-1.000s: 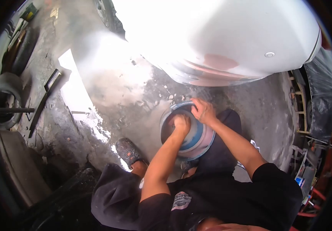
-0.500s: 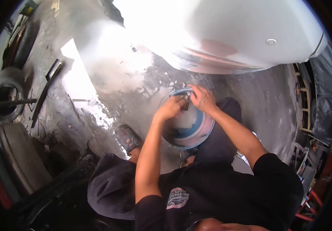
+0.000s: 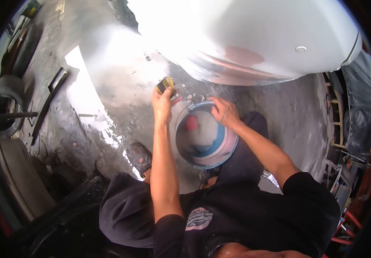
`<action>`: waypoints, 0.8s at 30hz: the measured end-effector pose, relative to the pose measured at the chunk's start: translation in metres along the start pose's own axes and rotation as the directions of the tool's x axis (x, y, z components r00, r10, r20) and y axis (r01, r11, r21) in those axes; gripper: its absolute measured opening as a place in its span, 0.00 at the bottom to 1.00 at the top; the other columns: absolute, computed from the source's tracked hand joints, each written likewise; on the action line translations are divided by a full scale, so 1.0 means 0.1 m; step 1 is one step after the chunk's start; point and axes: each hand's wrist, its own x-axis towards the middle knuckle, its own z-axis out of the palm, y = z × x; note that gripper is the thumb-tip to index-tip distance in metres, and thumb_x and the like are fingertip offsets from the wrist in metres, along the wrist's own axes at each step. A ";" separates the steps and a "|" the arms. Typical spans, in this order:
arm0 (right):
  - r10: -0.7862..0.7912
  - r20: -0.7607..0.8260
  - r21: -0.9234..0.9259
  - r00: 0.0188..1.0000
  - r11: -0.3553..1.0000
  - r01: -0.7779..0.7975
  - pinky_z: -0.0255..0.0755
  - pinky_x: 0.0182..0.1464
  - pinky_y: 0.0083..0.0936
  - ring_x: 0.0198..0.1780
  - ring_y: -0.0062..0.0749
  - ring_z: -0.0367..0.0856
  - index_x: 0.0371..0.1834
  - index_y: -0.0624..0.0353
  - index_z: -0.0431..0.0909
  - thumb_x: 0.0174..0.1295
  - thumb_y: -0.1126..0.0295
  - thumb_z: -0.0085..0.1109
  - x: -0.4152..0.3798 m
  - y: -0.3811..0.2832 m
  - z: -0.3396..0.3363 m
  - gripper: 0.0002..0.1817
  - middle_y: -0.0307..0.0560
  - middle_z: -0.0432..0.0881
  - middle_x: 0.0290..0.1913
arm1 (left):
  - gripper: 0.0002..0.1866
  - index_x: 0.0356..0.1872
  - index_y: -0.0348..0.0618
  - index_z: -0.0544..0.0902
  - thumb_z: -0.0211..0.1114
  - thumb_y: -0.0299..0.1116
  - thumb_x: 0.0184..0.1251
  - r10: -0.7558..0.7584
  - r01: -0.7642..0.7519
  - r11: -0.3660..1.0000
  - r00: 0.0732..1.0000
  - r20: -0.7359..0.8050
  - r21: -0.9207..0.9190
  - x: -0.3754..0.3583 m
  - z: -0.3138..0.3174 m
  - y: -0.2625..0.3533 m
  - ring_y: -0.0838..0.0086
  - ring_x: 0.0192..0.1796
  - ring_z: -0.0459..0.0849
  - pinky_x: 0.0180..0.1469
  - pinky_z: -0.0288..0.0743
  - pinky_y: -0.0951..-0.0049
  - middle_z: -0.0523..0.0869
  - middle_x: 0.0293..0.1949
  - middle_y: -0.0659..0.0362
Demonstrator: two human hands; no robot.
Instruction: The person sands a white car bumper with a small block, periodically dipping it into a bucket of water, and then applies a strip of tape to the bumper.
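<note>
My left hand (image 3: 164, 103) is closed around a small yellow-and-black sanding block (image 3: 165, 84), held above the floor to the left of the bucket. A blue-rimmed bucket (image 3: 230, 144) stands between my legs with cloudy liquid inside. Something red (image 3: 192, 123) shows in it, too blurred to name. My right hand (image 3: 226, 113) grips the bucket's far right rim, with the fingers curled over the edge. Beyond both hands curves a pale car body panel (image 3: 275, 34), with reddish patches along its lower part.
Small light chips (image 3: 189, 96) lie on the concrete floor (image 3: 293, 107) near the bucket. At left are a tire (image 3: 7, 92) and a long dark metal strip (image 3: 45, 107). Wooden slats (image 3: 335, 112) and a dark plastic sheet (image 3: 361, 103) stand at right.
My left hand has moved up and left, out from over the bucket, carrying the sanding block. My right hand stays at the rim. The red thing in the bucket now shows.
</note>
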 end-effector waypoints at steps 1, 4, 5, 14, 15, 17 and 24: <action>0.009 0.008 -0.007 1.000 1.000 -0.009 0.82 0.57 0.53 0.53 0.62 0.88 0.68 0.56 0.81 0.69 0.68 0.60 0.02 0.00 -0.01 0.23 0.57 0.90 0.55 | 0.19 0.65 0.33 0.80 0.66 0.34 0.82 0.010 -0.007 0.997 0.999 0.045 -0.076 0.02 0.02 0.02 0.57 0.54 0.94 0.45 0.96 0.60 0.89 0.58 0.45; 0.019 0.010 -0.029 1.000 0.999 -0.019 0.81 0.60 0.51 0.57 0.59 0.87 0.71 0.54 0.80 0.68 0.66 0.63 0.03 0.03 -0.01 0.26 0.56 0.88 0.60 | 0.20 0.66 0.31 0.79 0.63 0.38 0.86 -0.015 0.032 0.990 0.992 0.126 -0.138 0.04 0.01 0.06 0.53 0.54 0.94 0.44 0.97 0.59 0.89 0.59 0.44; 0.026 0.008 -0.031 1.000 0.999 -0.025 0.81 0.60 0.51 0.57 0.59 0.87 0.71 0.54 0.80 0.68 0.66 0.63 0.02 0.05 0.00 0.26 0.56 0.88 0.60 | 0.21 0.66 0.30 0.79 0.62 0.40 0.88 -0.058 0.077 0.990 0.986 0.157 -0.119 0.03 -0.02 0.06 0.52 0.54 0.94 0.44 0.97 0.60 0.89 0.58 0.44; -0.115 -0.296 0.186 0.948 0.967 0.175 0.76 0.67 0.43 0.61 0.53 0.83 0.78 0.58 0.76 0.68 0.57 0.75 0.49 -1.00 0.16 0.37 0.63 0.82 0.65 | 0.18 0.58 0.34 0.90 0.63 0.41 0.88 -0.136 0.092 0.983 0.945 0.299 0.156 -0.02 -0.18 -0.13 0.68 0.50 0.92 0.53 0.90 0.65 0.93 0.49 0.55; -0.113 -0.299 0.187 0.948 0.967 0.174 0.76 0.67 0.43 0.61 0.53 0.83 0.78 0.58 0.76 0.68 0.57 0.75 0.59 -1.12 0.18 0.37 0.63 0.82 0.65 | 0.18 0.58 0.34 0.90 0.63 0.41 0.88 -0.136 0.092 0.983 0.944 0.300 0.158 -0.02 -0.22 -0.10 0.68 0.50 0.92 0.53 0.90 0.65 0.93 0.49 0.55; 0.130 -0.110 0.492 0.985 0.869 -0.060 0.82 0.54 0.38 0.47 0.42 0.88 0.72 0.60 0.81 0.68 0.60 0.76 0.77 -1.26 0.23 0.31 0.59 0.89 0.53 | 0.17 0.58 0.35 0.90 0.62 0.39 0.88 -0.069 0.054 0.997 0.961 0.268 0.063 -0.01 -0.38 -0.01 0.73 0.48 0.91 0.54 0.87 0.69 0.93 0.47 0.58; 0.153 0.219 0.701 0.964 0.663 -0.265 0.82 0.40 0.28 0.35 0.28 0.87 0.58 0.61 0.88 0.67 0.73 0.71 1.00 -0.98 0.61 0.17 0.44 0.91 0.37 | 0.11 0.53 0.38 0.89 0.66 0.35 0.86 -0.074 0.080 0.995 0.993 0.094 -0.055 -0.04 -0.78 0.14 0.79 0.39 0.90 0.40 0.84 0.75 0.93 0.42 0.61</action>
